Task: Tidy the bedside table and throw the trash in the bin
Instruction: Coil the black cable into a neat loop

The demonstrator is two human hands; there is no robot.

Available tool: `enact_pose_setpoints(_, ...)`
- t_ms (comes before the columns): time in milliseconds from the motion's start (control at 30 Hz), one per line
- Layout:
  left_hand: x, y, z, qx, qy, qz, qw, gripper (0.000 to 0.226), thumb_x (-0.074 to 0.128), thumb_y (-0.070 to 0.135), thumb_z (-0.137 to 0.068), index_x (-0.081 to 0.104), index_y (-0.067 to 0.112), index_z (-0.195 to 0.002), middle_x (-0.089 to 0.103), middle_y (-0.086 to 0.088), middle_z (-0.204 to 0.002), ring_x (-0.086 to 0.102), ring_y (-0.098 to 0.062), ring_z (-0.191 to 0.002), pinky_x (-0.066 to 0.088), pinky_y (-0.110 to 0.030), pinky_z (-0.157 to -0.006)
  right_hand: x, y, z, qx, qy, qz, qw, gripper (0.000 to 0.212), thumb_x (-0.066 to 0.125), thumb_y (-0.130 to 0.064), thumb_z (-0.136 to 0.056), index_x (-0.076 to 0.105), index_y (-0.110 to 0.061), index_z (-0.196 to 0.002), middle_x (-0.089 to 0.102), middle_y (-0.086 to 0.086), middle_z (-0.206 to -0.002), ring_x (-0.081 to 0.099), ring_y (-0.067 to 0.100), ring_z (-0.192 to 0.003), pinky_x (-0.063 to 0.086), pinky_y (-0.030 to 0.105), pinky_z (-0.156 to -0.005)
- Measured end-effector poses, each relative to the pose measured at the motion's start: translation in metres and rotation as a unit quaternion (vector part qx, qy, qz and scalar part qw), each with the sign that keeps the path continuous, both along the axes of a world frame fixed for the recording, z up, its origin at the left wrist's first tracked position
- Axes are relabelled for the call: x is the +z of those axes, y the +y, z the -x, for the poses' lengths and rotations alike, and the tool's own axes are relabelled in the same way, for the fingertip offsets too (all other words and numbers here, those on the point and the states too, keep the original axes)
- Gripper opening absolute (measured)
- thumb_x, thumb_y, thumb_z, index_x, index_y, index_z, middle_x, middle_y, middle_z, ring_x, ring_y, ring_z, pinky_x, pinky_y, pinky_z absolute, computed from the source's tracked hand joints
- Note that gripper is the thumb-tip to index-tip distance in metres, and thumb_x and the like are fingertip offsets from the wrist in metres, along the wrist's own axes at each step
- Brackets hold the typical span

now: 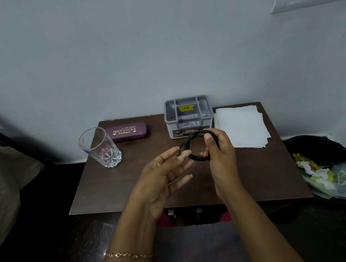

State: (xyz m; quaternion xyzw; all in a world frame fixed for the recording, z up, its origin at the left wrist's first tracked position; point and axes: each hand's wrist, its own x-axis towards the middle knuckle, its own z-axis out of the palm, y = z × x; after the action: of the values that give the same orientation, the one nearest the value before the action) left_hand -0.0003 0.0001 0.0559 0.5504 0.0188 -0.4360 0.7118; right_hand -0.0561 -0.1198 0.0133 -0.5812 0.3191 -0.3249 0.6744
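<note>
Your right hand (219, 148) grips the coiled black cable (197, 159) above the dark wooden bedside table (250, 177), your left hand (166, 171) touching its tail, whether pinching I cannot tell; slacken, and the springy loops could unwind.

- The bedside table (260, 176) has a dark brown wooden top, smooth, with a dull sheen.
- The glass (101, 147) is clear cut glass, glossy, with facets at the base.
- The spectacle case (126, 131) is purple with a matt, fine-grained cover and gold print.
- The box (188, 115) is grey moulded plastic, matt, and carries a shiny yellow sticker (186, 108).
- The paper sheets (241, 127) are white, thin, soft and matt.
- The cable (189, 144) is black and rubbery, slightly glossy.
- The bin liner (317, 147) is thin black plastic, and the wrappers (318, 175) are crumpled, glossy film.
- The bracelet (128, 255) is a gold-coloured metal chain, shiny.
- The wall (124, 53) is painted and matt.
- The floor (89, 241) is dark, polished and speckled.
</note>
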Motion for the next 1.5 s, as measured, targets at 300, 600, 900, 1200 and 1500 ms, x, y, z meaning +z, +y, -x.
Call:
enact_pose_setpoints(300, -0.003, -0.009, 0.002, -0.008, -0.137, -0.015, 0.99, 0.019, 0.053, 0.007, -0.092, 0.07, 0.014, -0.097, 0.076, 0.0, -0.085, 0.066, -0.003, -0.069, 0.051, -0.011, -0.058, 0.0, -0.001, 0.001, 0.014, -0.035, -0.113, 0.993, 0.015, 0.047, -0.023, -0.097, 0.061, -0.024, -0.103, 0.048, -0.01, -0.065, 0.045, 0.004, -0.06, 0.044, 0.026, -0.07)
enact_pose_setpoints(600, -0.007, -0.021, 0.002, 0.088, -0.229, -0.086, 0.966, 0.045, 0.076, 0.01, -0.075, 0.051, 0.018, -0.111, 0.058, 0.003, -0.063, 0.051, 0.002, -0.044, 0.036, -0.011, -0.04, 0.008, 0.007, -0.004, 0.051, -0.108, -0.233, 0.965, 0.02, 0.05, -0.019, -0.095, 0.06, -0.013, -0.111, 0.044, -0.005, -0.067, 0.041, 0.004, -0.058, 0.041, 0.021, -0.064)
enact_pose_setpoints(900, -0.019, -0.019, 0.001, 0.028, -0.164, -0.034, 0.985, 0.003, 0.065, 0.01, -0.085, 0.064, 0.013, -0.086, 0.059, -0.012, -0.09, 0.062, -0.016, -0.081, 0.055, -0.023, -0.071, 0.011, 0.009, -0.004, 0.044, -0.083, -0.217, 0.972, 0.014, 0.051, -0.021, -0.095, 0.06, -0.021, -0.105, 0.046, -0.007, -0.069, 0.044, 0.0, -0.061, 0.04, 0.011, -0.055)
enact_pose_setpoints(1200, -0.027, -0.023, -0.004, 0.105, -0.208, -0.074, 0.97, 0.011, 0.061, 0.005, -0.088, 0.061, 0.013, -0.08, 0.06, -0.025, -0.088, 0.065, -0.016, -0.068, 0.053, -0.018, -0.055, 0.013, 0.017, -0.004, 0.018, -0.027, -0.046, 0.998, 0.022, 0.058, -0.022, -0.092, 0.065, -0.019, -0.112, 0.067, 0.003, -0.106, 0.066, 0.007, -0.079, 0.05, 0.013, -0.065)
enact_pose_setpoints(1500, -0.019, -0.012, -0.008, -0.152, -0.222, -0.005, 0.963, 0.013, 0.057, 0.012, -0.09, 0.065, 0.016, -0.1, 0.071, 0.001, -0.106, 0.061, -0.011, -0.106, 0.043, -0.029, -0.093, 0.012, 0.002, 0.001, 0.001, -0.033, -0.18, 0.983, 0.012, 0.055, -0.021, -0.093, 0.066, -0.023, -0.093, 0.064, -0.008, -0.084, 0.058, 0.004, -0.081, 0.043, 0.016, -0.073)
